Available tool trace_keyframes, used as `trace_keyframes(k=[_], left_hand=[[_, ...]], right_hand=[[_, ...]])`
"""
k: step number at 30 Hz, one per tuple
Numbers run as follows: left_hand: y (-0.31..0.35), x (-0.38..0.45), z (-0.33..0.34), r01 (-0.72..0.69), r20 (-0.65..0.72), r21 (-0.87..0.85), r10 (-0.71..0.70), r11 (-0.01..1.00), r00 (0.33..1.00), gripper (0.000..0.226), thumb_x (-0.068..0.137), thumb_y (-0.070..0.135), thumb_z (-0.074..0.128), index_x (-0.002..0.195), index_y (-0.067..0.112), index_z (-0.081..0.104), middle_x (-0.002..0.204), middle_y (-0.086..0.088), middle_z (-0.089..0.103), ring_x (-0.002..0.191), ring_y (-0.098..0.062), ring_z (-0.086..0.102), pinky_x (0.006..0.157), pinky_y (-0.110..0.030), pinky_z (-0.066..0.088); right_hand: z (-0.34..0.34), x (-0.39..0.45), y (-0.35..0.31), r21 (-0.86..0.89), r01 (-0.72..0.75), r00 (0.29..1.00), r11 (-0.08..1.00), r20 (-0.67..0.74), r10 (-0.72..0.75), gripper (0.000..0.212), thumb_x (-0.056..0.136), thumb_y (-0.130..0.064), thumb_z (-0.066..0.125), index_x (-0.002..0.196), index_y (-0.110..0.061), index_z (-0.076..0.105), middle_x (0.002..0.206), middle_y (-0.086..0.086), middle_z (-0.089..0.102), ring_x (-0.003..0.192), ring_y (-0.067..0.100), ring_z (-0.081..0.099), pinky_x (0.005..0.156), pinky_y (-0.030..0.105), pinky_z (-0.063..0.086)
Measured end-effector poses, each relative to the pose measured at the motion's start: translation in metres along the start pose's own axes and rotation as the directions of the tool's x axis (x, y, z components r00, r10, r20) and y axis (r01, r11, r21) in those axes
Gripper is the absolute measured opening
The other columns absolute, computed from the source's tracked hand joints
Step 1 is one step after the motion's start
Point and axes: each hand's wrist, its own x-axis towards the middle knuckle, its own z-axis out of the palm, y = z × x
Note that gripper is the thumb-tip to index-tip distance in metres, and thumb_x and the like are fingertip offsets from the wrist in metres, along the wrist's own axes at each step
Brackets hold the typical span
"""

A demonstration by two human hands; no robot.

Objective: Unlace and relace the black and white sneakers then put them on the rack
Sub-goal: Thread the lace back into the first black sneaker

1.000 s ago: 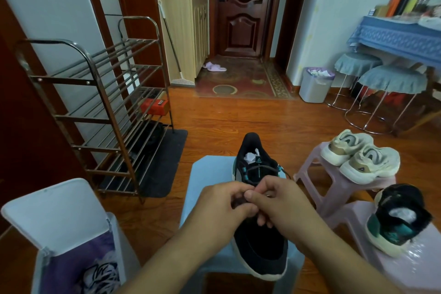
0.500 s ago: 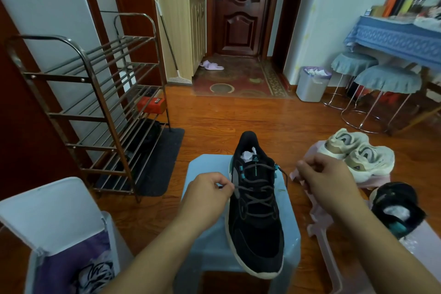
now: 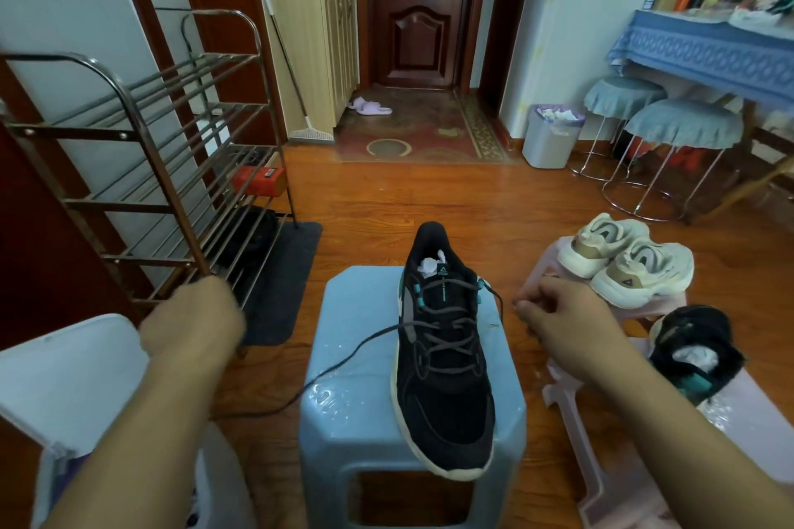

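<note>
Soft daylight; warped edges; slight motion blur

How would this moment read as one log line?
step: pulling laces apart | left hand: grips lace end | right hand: pinches other end | black sneaker: on blue stool, still laced

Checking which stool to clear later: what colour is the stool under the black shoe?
Light blue stool, seen clearly in the head view.

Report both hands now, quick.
Left hand: fingers curled, pulling the lace end out to the side.
Right hand: pinching the other lace end.
</note>
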Motion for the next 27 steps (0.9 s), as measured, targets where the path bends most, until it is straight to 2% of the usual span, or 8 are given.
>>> trace_keyframes(k=[3,6,9,12,15,19,23,27], left_hand=[[-0.013,-0.003,0.002,0.001,0.054,-0.038,0.001,0.999,0.999,0.006,0.098,0.018,0.057,0.1,0.015,0.061,0.094,-0.011,0.06,0.085,-0.031,0.062,0.067,-0.037,0.048],[-0.001,-0.016,0.013,-0.111,0.043,-0.256,0.126,0.96,0.991,0.006,0.099,0.027,0.059,0.094,0.025,0.06,0.087,0.003,0.06,0.077,-0.018,0.06,0.069,-0.035,0.053],[0.037,-0.041,0.024,-0.309,-0.028,-0.635,0.379,0.708,0.925,0.011,0.095,0.025,0.067,0.085,0.027,0.07,0.08,0.013,0.068,0.074,0.002,0.061,0.074,-0.026,0.054],[0.075,-0.064,0.025,-0.38,-0.065,-0.747,0.509,0.546,0.859,0.015,0.096,0.019,0.067,0.082,0.019,0.072,0.077,0.012,0.067,0.063,0.007,0.056,0.062,-0.013,0.043],[0.092,-0.064,0.034,-0.413,-0.015,-0.718,0.581,0.561,0.814,0.015,0.096,0.026,0.065,0.082,0.021,0.07,0.08,0.009,0.067,0.066,0.001,0.056,0.069,-0.027,0.05],[0.095,-0.057,0.033,-0.421,0.07,-0.688,0.631,0.591,0.773,0.014,0.094,0.028,0.066,0.083,0.024,0.073,0.091,0.008,0.064,0.081,-0.008,0.06,0.079,-0.031,0.052],[0.095,-0.058,0.031,-0.414,0.084,-0.664,0.613,0.622,0.786,0.017,0.094,0.027,0.065,0.079,0.022,0.072,0.086,0.008,0.066,0.079,-0.01,0.062,0.072,-0.03,0.053],[0.1,-0.063,0.031,-0.409,0.05,-0.676,0.592,0.613,0.805,0.018,0.095,0.027,0.064,0.078,0.022,0.067,0.081,0.007,0.065,0.074,-0.011,0.061,0.063,-0.026,0.049]], right_hand=[[0.001,0.0,0.003,-0.032,0.022,1.0,0.999,-0.008,-0.023,0.013,0.095,-0.019,0.063,0.088,-0.027,0.069,0.075,-0.005,0.067,0.071,0.012,0.065,0.064,0.031,0.052],[0.005,-0.004,-0.001,-0.056,0.129,0.991,0.99,-0.029,-0.13,0.013,0.095,-0.019,0.065,0.09,-0.03,0.07,0.083,-0.011,0.062,0.075,0.004,0.058,0.063,0.022,0.043],[0.018,-0.006,-0.012,-0.069,0.283,0.958,0.956,-0.028,-0.286,0.014,0.093,-0.023,0.068,0.098,-0.036,0.073,0.087,-0.011,0.052,0.078,0.001,0.052,0.064,0.014,0.036],[0.042,-0.004,-0.021,-0.205,0.459,0.874,0.864,-0.069,-0.481,0.018,0.09,-0.021,0.072,0.107,-0.027,0.077,0.087,-0.014,0.04,0.083,0.006,0.043,0.071,0.019,0.035],[0.061,-0.001,-0.026,-0.404,0.499,0.81,0.766,-0.096,-0.578,0.023,0.086,-0.021,0.074,0.109,-0.022,0.077,0.101,0.0,0.047,0.094,0.023,0.042,0.077,0.037,0.043],[0.064,0.001,-0.025,-0.429,0.485,0.817,0.762,-0.089,-0.57,0.027,0.082,-0.026,0.078,0.109,-0.023,0.076,0.122,0.008,0.053,0.11,0.032,0.045,0.089,0.046,0.047],[0.064,0.004,-0.019,-0.333,0.47,0.857,0.817,-0.048,-0.513,0.035,0.078,-0.028,0.083,0.112,-0.025,0.075,0.13,0.007,0.053,0.119,0.032,0.044,0.096,0.047,0.046],[0.068,-0.002,-0.025,-0.288,0.493,0.839,0.821,-0.092,-0.536,0.024,0.074,-0.014,0.083,0.091,-0.021,0.068,0.133,0.006,0.048,0.121,0.028,0.043,0.093,0.034,0.038]])
